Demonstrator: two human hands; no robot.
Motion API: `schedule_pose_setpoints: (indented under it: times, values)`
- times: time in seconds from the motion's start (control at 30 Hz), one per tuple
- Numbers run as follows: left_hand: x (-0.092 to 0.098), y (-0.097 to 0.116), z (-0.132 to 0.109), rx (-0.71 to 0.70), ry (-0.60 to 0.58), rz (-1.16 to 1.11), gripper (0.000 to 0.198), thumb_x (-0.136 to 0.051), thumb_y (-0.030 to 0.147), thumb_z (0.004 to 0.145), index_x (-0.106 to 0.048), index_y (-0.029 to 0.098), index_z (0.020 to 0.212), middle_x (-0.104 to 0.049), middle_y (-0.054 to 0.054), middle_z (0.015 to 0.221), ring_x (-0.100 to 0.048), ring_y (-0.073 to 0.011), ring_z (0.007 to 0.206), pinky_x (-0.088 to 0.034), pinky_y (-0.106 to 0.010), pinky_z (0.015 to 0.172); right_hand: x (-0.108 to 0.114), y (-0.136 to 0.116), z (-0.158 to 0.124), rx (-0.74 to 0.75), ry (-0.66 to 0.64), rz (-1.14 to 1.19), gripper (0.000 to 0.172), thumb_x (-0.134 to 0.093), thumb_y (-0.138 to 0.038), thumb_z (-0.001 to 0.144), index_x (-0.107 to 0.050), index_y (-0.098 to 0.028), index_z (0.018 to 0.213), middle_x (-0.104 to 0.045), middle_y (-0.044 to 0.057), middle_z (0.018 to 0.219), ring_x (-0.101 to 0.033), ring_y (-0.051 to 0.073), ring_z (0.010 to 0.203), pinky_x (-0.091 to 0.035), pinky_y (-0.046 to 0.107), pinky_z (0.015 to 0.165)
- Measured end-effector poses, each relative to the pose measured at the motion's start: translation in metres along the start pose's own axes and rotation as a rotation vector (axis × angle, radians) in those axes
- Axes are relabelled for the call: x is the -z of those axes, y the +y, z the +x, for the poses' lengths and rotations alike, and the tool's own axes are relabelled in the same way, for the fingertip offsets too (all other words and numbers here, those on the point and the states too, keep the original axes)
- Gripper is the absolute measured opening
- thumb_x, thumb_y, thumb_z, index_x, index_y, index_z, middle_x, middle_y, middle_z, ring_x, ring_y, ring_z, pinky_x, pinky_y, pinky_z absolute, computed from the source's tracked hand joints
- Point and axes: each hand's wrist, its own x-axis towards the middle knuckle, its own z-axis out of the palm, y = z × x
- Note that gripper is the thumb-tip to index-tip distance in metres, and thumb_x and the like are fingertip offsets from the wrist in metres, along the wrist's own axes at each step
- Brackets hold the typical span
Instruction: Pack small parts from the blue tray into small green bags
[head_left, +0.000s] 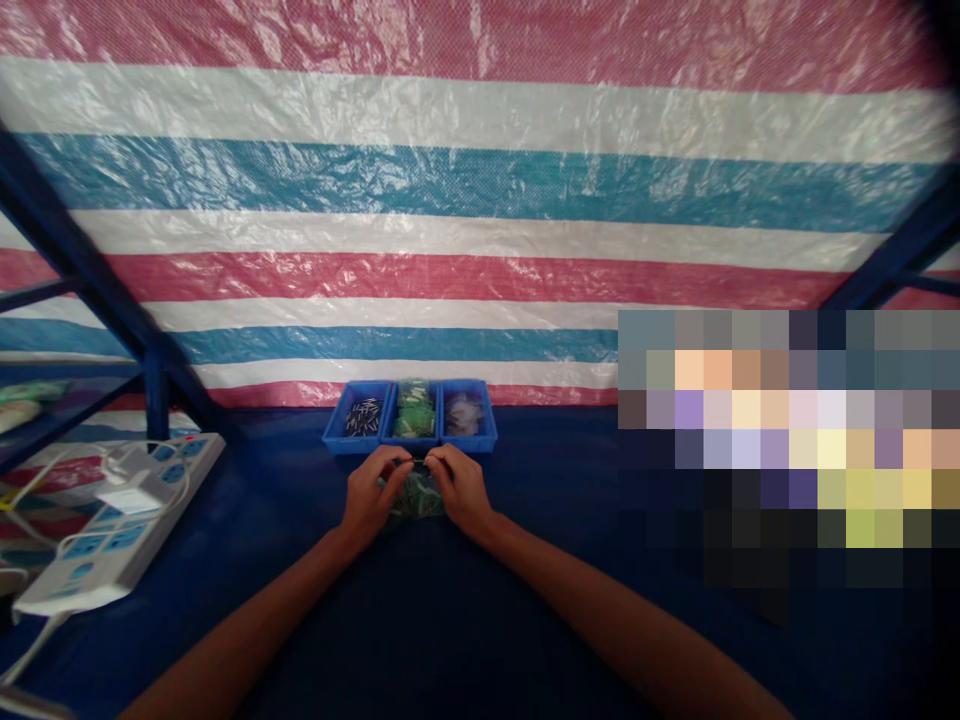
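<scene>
Held between two hands near the middle of the view, a small clear bag (pixel 421 500) with dark and greenish contents hangs or rests over a blue table (pixel 420 620), just in front of a row of bins; whether its base touches the table is unclear. The left hand (pixel 373 492) and the right hand (pixel 463 490) each pinch a side of its top edge, thumb against curled fingers, fingertips nearly meeting.

If one pinch slackens, the top edge could slip free and, were the bag unsealed, contents could spill; pulling the sides unevenly might crease or tear the thin plastic.

Counted, there are two hands, one held bag and three blue bins. The left bin (pixel 352 445) has dark and silvery pins (pixel 364 417), the middle bin (pixel 410 443) green packets (pixel 414 412), and the right bin (pixel 471 444) clear plastic pieces (pixel 463 415), all too jumbled to count. Farther left lies one white power strip (pixel 112 542) with one white adapter (pixel 135 490) on it. Behind stands one striped sheet (pixel 465 275) in red, white and blue. Blocky blurring hides the right side.
</scene>
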Motion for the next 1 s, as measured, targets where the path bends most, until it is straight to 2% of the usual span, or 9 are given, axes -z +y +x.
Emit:
schedule_pose_setpoints:
  times: [0.17,0.37,0.63,0.83,1.0]
  values:
    - [-0.0001,-0.0014,-0.0002,0.005,-0.011,0.006,0.015,-0.051,0.031,0.087,-0.059,0.018,0.090,-0.060,-0.001,0.081,-0.053,-0.0085,0.053,-0.045,-0.022,0.059,0.0007,-0.0017,0.0000,-0.003,0.008,0.002,0.025,-0.042,-0.029,0.092,-0.060,-0.018,0.079,-0.056,0.002,0.071,-0.052,0.013,0.066,-0.040,0.024,0.064]
    - [0.0025,0.0028,0.0010,0.036,-0.004,0.059,0.019,-0.049,0.034,0.088,-0.057,0.017,0.084,-0.058,0.002,0.069,-0.053,-0.0097,0.052,-0.043,-0.022,0.058,-0.0010,0.0002,-0.0024,-0.025,0.013,0.059,0.022,-0.051,-0.036,0.088,-0.059,-0.018,0.099,-0.058,0.001,0.074,-0.053,0.013,0.062,-0.043,0.024,0.061]
    - [0.0043,0.0017,0.0004,0.024,0.030,0.159,0.022,-0.050,0.033,0.088,-0.060,0.017,0.078,-0.056,0.003,0.062,-0.054,-0.0110,0.057,-0.041,-0.022,0.061,-0.0010,-0.0004,-0.0025,0.033,-0.016,0.032,0.017,-0.052,-0.033,0.088,-0.061,-0.018,0.087,-0.053,0.000,0.069,-0.050,0.013,0.061,-0.041,0.024,0.062]
    - [0.0064,0.0039,0.0003,0.011,0.040,0.172,0.025,-0.049,0.032,0.088,-0.060,0.017,0.072,-0.055,0.004,0.058,-0.053,-0.0102,0.054,-0.040,-0.022,0.058,-0.0005,-0.0018,-0.0023,0.042,-0.030,0.016,0.018,-0.050,-0.032,0.089,-0.062,-0.019,0.084,-0.056,0.001,0.071,-0.051,0.013,0.063,-0.041,0.024,0.062]
    - [0.0070,0.0055,0.0006,-0.009,0.023,0.152,0.023,-0.050,0.033,0.088,-0.061,0.016,0.077,-0.058,0.002,0.061,-0.054,-0.0104,0.056,-0.042,-0.022,0.059,-0.0008,-0.0018,-0.0011,0.024,-0.010,0.028,0.018,-0.048,-0.028,0.090,-0.061,-0.019,0.083,-0.058,0.001,0.073,-0.054,0.013,0.065,-0.041,0.024,0.063]
